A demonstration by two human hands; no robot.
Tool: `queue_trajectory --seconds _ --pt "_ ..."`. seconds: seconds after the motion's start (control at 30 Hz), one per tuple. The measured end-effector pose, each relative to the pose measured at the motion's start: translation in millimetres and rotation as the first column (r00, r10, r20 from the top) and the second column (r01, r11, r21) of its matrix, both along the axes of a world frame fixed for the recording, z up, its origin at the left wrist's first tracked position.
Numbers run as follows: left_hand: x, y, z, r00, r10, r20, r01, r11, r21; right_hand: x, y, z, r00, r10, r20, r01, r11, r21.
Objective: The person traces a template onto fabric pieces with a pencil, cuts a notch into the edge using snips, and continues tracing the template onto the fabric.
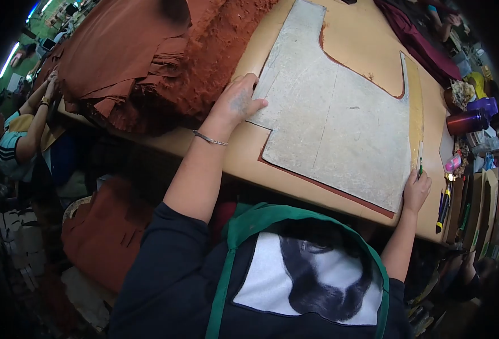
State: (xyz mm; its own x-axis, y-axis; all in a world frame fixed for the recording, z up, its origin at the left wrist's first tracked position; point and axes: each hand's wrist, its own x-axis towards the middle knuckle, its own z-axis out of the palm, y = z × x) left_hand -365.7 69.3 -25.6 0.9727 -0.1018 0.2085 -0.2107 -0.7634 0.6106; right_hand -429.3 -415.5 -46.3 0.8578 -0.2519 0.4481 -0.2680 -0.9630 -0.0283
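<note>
A large grey pattern template (345,118) lies flat on rust-brown fabric (340,195), which shows along its lower edge and in its curved cutout. My left hand (238,101) is at the template's left edge, thumb over the top and fingers bent around the edge; the fingertips are partly hidden. At the lower right corner, my right hand (416,189) is closed around a slim white and green pen-like tool (420,160). The tool points away from me along the template's right edge, beside a yellowish strip (414,107).
A tall stack of rust-brown fabric (119,51) covers the left part of the tan table (368,34). Maroon cloth (419,39) lies at the far right. A dark red tumbler (467,121) and a yellow-black cutter (444,209) are on the right. Another person (26,135) works at left.
</note>
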Motion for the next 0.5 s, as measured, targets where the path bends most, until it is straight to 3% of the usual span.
queue_trajectory --seconds 0.07,0.5 --pt "0.4 0.9 -10.1 0.997 0.012 0.082 -0.011 1.0 -0.007 0.4 0.8 1.7 1.0 -0.001 -0.015 0.001 1.0 -0.014" --pt "4.2 -0.9 4.9 0.995 0.032 -0.094 -0.036 0.999 -0.04 1.6 -3.4 -1.9 1.0 0.0 -0.02 0.0 1.0 -0.025"
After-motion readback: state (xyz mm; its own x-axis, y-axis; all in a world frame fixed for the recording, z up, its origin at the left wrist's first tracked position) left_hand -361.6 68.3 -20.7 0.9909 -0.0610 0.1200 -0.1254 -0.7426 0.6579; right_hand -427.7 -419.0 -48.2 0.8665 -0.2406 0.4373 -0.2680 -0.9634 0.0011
